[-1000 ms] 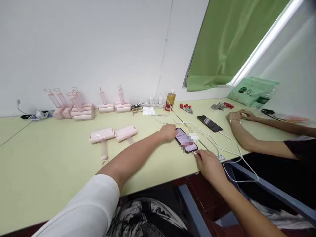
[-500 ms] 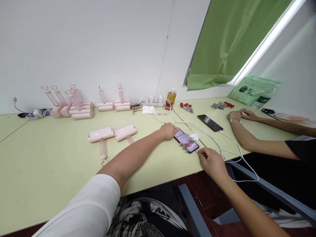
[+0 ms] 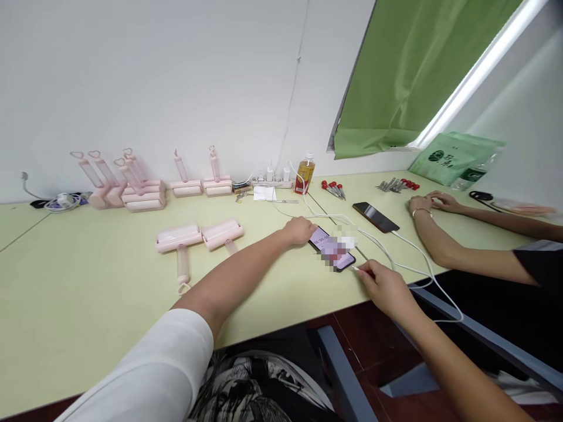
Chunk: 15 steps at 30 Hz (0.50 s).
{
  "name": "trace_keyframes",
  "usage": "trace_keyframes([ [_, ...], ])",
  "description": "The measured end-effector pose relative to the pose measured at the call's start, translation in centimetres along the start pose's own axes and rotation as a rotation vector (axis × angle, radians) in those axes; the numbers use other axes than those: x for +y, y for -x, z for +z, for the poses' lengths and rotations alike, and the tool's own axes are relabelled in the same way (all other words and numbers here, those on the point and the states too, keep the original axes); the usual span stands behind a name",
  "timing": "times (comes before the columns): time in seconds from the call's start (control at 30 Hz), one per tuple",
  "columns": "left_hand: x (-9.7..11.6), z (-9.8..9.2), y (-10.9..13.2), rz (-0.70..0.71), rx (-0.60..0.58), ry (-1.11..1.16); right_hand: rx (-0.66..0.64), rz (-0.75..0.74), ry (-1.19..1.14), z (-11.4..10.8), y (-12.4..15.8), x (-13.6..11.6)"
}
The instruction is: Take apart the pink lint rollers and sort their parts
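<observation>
– At the near end of the lit phone, what is found?

– The person's right hand, closed, thumb and fingers pinching a white cable plug. The phone lies ahead and to the left of that hand.

– Is the plug seated?

– Not confirmed. The plug is just beside the phone's near end; whether they touch is too small to tell. That alignment is judged the governing relation.

– The phone's own lie?

– Flat on the table, long axis slanting away and leftward from the right hand to the left hand.

– State of the left hand?

– Fingers curled, touching the phone's far end, and so the nearer hand. Whether they grip or merely press cannot be determined.

– Beyond the phone?

– A dark-screened handset to its right; farther behind it, leftward, a bottle.
</observation>
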<state>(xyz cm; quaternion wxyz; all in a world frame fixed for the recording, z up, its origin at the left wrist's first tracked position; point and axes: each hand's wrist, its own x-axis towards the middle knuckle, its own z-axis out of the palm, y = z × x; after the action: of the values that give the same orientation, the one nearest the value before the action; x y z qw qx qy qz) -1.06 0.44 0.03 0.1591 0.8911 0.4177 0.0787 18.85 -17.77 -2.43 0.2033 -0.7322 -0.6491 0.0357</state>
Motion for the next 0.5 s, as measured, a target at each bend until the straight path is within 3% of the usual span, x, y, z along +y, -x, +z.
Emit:
trace_keyframes([
  [0.2, 0.0, 0.0, -0.3, -0.007, -0.015, 0.006, 0.077, 0.096, -0.102, 0.2, 0.1, -0.3],
  [0.33, 0.1, 0.0, -0.3, -0.007, -0.018, 0.006, 0.151, 0.082, -0.111, 0.8, 0.2, -0.7],
  [0.5, 0.2, -0.1, 0.0, -0.004, -0.017, 0.005, 0.126, 0.046, -0.095, 1.0, 0.0, -0.9],
])
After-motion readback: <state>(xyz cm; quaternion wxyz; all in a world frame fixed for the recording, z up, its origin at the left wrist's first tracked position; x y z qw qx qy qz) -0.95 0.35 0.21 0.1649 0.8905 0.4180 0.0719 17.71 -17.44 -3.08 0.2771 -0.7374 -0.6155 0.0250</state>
